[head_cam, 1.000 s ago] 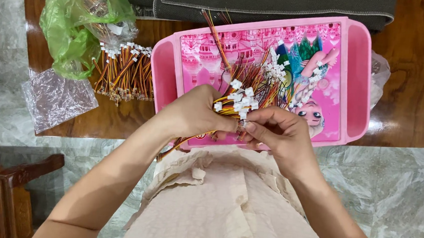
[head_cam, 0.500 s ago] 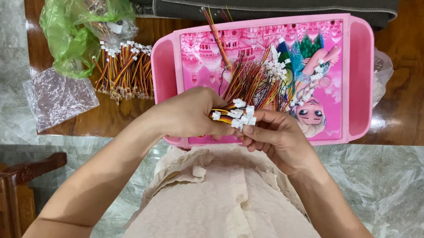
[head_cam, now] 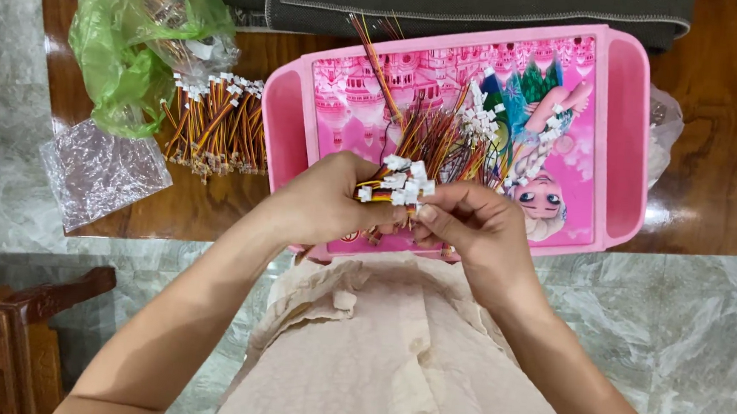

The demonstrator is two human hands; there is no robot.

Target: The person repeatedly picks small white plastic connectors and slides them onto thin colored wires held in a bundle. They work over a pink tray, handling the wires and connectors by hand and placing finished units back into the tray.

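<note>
My left hand [head_cam: 326,200] grips a small bundle of red, orange and yellow wires with white plug connectors [head_cam: 397,183], held over the near edge of a pink tray [head_cam: 620,137]. My right hand [head_cam: 470,226] pinches the connector ends of that bundle with its fingertips. A loose heap of the same wires [head_cam: 458,136] lies in the middle of the tray, just beyond both hands.
A second pile of wires [head_cam: 216,125] lies on the wooden table [head_cam: 718,203] left of the tray. A green plastic bag [head_cam: 131,39] and a clear bag [head_cam: 98,173] sit at the far left. Dark folded cloth [head_cam: 483,5] runs along the back. Wooden furniture [head_cam: 3,321] stands lower left.
Both hands have drawn the gathered bundle slightly left and toward me, away from the heap on the tray. The connector ends now sit more tightly lined up.
</note>
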